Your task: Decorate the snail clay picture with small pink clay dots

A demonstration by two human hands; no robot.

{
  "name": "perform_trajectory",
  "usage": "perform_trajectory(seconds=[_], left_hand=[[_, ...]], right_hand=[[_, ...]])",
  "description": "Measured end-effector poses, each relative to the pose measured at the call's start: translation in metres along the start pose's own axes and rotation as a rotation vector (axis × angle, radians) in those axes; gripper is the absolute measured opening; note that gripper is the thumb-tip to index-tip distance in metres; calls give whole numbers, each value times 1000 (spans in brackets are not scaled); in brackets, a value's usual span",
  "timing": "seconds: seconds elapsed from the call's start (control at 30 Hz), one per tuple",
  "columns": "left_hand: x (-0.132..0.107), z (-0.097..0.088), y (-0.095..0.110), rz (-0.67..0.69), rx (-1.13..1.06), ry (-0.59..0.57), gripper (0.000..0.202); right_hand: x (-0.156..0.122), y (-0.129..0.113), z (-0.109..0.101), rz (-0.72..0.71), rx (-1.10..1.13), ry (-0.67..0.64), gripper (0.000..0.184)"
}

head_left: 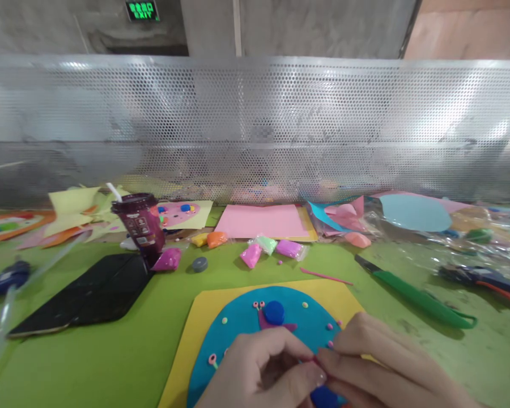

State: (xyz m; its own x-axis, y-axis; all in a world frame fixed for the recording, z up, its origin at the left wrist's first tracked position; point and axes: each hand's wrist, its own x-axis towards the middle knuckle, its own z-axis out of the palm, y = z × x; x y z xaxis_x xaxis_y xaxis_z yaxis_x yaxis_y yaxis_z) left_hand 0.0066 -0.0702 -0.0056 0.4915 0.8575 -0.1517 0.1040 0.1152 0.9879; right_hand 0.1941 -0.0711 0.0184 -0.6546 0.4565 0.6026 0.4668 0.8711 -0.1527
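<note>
A yellow sheet (pixel 187 334) with a round blue piece (pixel 238 309) on it lies before me. A snail (pixel 276 327) of purple clay with a dark blue disc for a shell and eyes on stalks is on the round. Over its lower right, my left hand (pixel 267 365) and my right hand (pixel 382 362) meet, fingertips closed on a small bit of reddish-pink clay (pixel 314 359), mostly hidden. Just under the fingers shows another dark blue disc (pixel 324 396). Small pink dots (pixel 330 326) sit beside my right hand.
Behind are clay packets (pixel 251 255), a grey cap (pixel 199 264), a lidded cup (pixel 140 226) and pink paper (pixel 261 221). A black board (pixel 89 294) lies left. To the right are a green-handled cutter (pixel 420 297) and dark pliers (pixel 480 279). A perforated metal screen (pixel 255 113) stands behind.
</note>
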Motion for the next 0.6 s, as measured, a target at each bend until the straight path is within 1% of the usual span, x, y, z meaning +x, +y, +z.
perform_trajectory(seconds=[0.07, 0.17, 0.2, 0.3, 0.37, 0.43, 0.47, 0.53, 0.6], left_hand=[[-1, 0, 1, -3, 7, 3, 23], [0, 1, 4, -22, -6, 3, 21], [0, 1, 4, -34, -3, 4, 20], [0, 2, 8, -56, 12, 5, 19], [-1, 2, 9, -60, 16, 9, 22], [-2, 2, 10, -69, 22, 19, 24], [-2, 2, 10, -72, 22, 21, 26], [-2, 2, 8, -69, 12, 16, 29], [-2, 2, 7, -70, 7, 12, 30]], right_hand=[[-1, 2, 0, -16, 3, -5, 28], [-4, 13, -3, -50, 41, -30, 9], [-4, 18, -4, -47, 51, -26, 5], [-4, 34, -11, -1, 47, 3, 9], [-3, 44, -15, 15, 13, -14, 9], [-4, 52, -18, 37, -52, -115, 10], [-5, 55, -19, 53, -88, -181, 13], [-6, 61, -20, 91, -150, -306, 24], [-7, 64, -21, 112, -177, -393, 35]])
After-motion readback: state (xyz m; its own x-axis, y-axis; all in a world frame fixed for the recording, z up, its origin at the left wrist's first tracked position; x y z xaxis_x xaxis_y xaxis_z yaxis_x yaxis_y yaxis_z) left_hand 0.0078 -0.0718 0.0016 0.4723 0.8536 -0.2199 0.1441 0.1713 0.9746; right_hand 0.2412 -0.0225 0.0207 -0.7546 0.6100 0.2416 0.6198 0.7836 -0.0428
